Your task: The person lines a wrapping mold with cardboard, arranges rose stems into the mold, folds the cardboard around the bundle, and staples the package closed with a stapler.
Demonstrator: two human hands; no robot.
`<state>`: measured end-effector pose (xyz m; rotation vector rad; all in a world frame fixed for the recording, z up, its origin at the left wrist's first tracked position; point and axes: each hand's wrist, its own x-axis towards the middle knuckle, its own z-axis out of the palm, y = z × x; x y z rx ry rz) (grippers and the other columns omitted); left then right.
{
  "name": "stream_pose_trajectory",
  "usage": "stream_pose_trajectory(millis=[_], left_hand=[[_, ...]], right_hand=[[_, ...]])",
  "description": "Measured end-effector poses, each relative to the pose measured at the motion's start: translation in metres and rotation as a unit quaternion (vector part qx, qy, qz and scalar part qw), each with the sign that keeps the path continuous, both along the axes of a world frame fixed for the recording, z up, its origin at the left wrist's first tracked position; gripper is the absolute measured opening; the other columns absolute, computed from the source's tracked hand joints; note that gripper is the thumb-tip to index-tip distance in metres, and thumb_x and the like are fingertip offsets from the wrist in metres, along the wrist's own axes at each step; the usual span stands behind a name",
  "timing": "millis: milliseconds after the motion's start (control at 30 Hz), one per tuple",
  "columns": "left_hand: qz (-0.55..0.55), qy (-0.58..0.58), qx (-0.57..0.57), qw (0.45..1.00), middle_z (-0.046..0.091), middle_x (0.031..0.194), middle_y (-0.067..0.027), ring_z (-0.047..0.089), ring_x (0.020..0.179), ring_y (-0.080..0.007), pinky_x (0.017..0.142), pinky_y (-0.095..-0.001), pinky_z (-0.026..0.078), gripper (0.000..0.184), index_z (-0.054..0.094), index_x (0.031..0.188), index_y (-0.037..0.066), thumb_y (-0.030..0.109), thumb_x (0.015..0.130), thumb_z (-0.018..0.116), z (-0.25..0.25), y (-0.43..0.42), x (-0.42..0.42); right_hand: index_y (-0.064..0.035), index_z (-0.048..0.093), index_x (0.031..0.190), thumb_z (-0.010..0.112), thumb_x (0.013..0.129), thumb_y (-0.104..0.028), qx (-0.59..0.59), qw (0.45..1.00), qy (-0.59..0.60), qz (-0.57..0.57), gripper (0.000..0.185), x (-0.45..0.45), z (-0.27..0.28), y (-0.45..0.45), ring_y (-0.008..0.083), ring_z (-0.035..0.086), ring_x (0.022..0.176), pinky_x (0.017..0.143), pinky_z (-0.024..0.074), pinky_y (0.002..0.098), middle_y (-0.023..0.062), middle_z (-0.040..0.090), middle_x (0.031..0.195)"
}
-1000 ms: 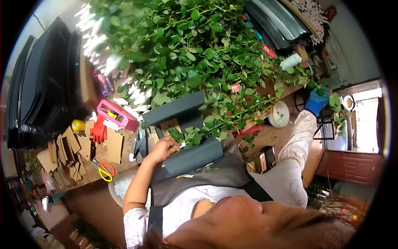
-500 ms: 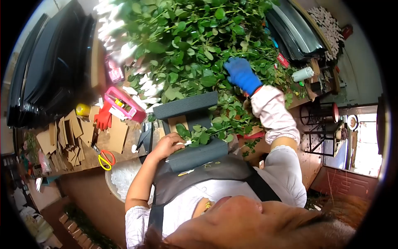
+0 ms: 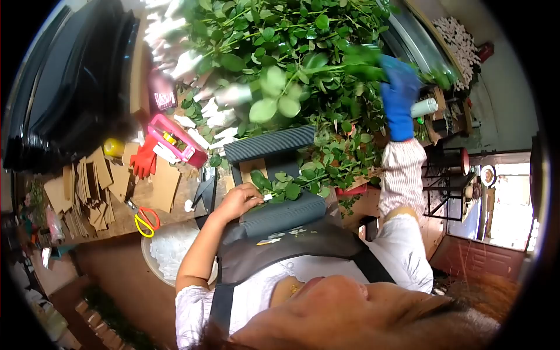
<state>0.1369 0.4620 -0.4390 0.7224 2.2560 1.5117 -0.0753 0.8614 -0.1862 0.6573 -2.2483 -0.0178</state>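
My bare left hand rests at the left end of the dark ribbed wrap, its fingers closed round the white-tipped end of a leafy stem. My right hand, in a blue glove, is raised at the upper right, closed on a leafy stem with a blurred white head pointing left. That stem hangs over the big pile of green stems. Between my left hand and the pile stands the other ribbed side of the wrap, with a piece of cardboard inside.
Left on the table are a pink tape dispenser, a red glove, cardboard pieces and scissors. Black sleeves are stacked behind them. A white-lined bin is below the edge. A pale green roll lies at right.
My right hand went from the far right to the pile, then moved back right and up with a stem in it. My left hand has stayed at the wrap.
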Motion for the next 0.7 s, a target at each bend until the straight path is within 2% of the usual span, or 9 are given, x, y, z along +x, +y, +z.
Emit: stream_pose_trajectory(millis=[67, 167, 233, 267, 400, 433, 600, 633, 700], left_hand=[[0.008, -0.011, -0.021, 1.0, 0.069, 0.096, -0.0098, 0.068, 0.091, -0.0273, 0.08, -0.0359, 0.054, 0.014, 0.075, 0.097, 0.005, 0.014, 0.087, 0.076, 0.002, 0.002, 0.002], [0.005, -0.038, -0.028, 0.999, 0.069, 0.097, -0.0101, 0.068, 0.09, -0.0261, 0.08, -0.0358, 0.054, 0.022, 0.073, 0.105, 0.005, 0.015, 0.086, 0.078, 0.005, -0.001, 0.0], [0.032, -0.075, -0.019, 0.996, 0.069, 0.1, -0.0113, 0.068, 0.093, -0.0277, 0.081, -0.0377, 0.053, 0.031, 0.071, 0.111, 0.006, 0.017, 0.084, 0.08, 0.008, 0.003, 0.001], [0.041, -0.154, -0.073, 0.985, 0.069, 0.111, -0.0116, 0.068, 0.097, -0.0228, 0.083, -0.0351, 0.054, 0.06, 0.059, 0.133, 0.009, 0.016, 0.079, 0.085, 0.009, 0.003, 0.001], [0.109, -0.117, 0.077, 0.984, 0.062, 0.13, -0.012, 0.066, 0.103, -0.0186, 0.084, -0.0329, 0.055, 0.101, 0.034, 0.154, 0.016, 0.008, 0.071, 0.091, -0.005, 0.007, 0.005], [0.117, -0.22, 0.023, 0.968, 0.061, 0.132, -0.0124, 0.065, 0.105, -0.0186, 0.085, -0.0329, 0.055, 0.101, 0.036, 0.154, 0.017, 0.006, 0.07, 0.09, 0.017, 0.007, 0.002], [0.05, -0.058, 0.02, 0.997, 0.06, 0.123, -0.0097, 0.064, 0.101, -0.02, 0.084, -0.0322, 0.056, 0.065, 0.062, 0.135, 0.013, 0.01, 0.075, 0.088, -0.004, 0.002, 0.001], [0.07, -0.092, 0.032, 0.993, 0.059, 0.117, -0.009, 0.064, 0.1, -0.0216, 0.085, -0.0329, 0.056, 0.051, 0.068, 0.125, 0.011, 0.013, 0.077, 0.086, 0.006, 0.005, 0.003], [0.075, -0.086, 0.028, 0.993, 0.059, 0.118, -0.009, 0.064, 0.099, -0.0225, 0.085, -0.0333, 0.056, 0.051, 0.067, 0.126, 0.011, 0.015, 0.079, 0.086, 0.008, 0.005, 0.006]], right_hand=[[-0.0137, 0.073, 0.109, 0.067, 0.075, -0.002, -0.032, 0.999, 0.007, -0.03, 0.036, 0.018, -0.005, 0.015, 0.032, 0.068, 0.098, 0.084, 0.0547, 0.0415, 0.0114, 0.071, 0.112], [-0.0043, 0.07, 0.114, 0.064, 0.078, 0.002, -0.111, 0.986, -0.124, -0.032, 0.037, 0.033, -0.058, 0.05, 0.0345, 0.065, 0.11, 0.096, 0.05, 0.0423, 0.0145, 0.07, 0.12], [-0.0089, 0.07, 0.115, 0.064, 0.075, 0.004, -0.072, 0.976, -0.201, -0.041, 0.042, 0.065, -0.056, 0.057, 0.0352, 0.065, 0.108, 0.097, 0.05, 0.0427, 0.0165, 0.069, 0.115], [-0.0105, 0.07, 0.115, 0.064, 0.075, 0.003, -0.048, 0.974, -0.223, -0.003, 0.043, 0.079, -0.073, 0.069, 0.0351, 0.065, 0.107, 0.097, 0.0501, 0.0426, 0.0167, 0.069, 0.113], [-0.0167, 0.072, 0.104, 0.066, 0.076, -0.005, 0.127, 0.912, -0.39, -0.01, 0.031, 0.117, -0.119, 0.071, 0.0326, 0.066, 0.098, 0.085, 0.0529, 0.0433, 0.0141, 0.069, 0.103], [-0.0174, 0.071, 0.101, 0.066, 0.077, -0.006, 0.184, 0.883, -0.426, -0.07, 0.027, 0.121, -0.141, 0.073, 0.0317, 0.067, 0.097, 0.082, 0.0531, 0.0437, 0.0131, 0.068, 0.101], [-0.0205, 0.071, 0.094, 0.067, 0.076, -0.007, 0.315, 0.81, -0.464, -0.171, 0.023, 0.14, -0.206, 0.077, 0.0313, 0.067, 0.094, 0.075, 0.0523, 0.0444, 0.0102, 0.068, 0.096], [-0.0207, 0.072, 0.097, 0.067, 0.076, -0.006, 0.294, 0.819, -0.467, -0.155, 0.026, 0.133, -0.189, 0.067, 0.0317, 0.067, 0.095, 0.077, 0.0523, 0.0444, 0.0101, 0.069, 0.097], [-0.0212, 0.073, 0.103, 0.067, 0.076, -0.005, 0.254, 0.837, -0.472, -0.11, 0.032, 0.117, -0.124, 0.031, 0.0324, 0.066, 0.098, 0.08, 0.0523, 0.0444, 0.0099, 0.069, 0.1]])
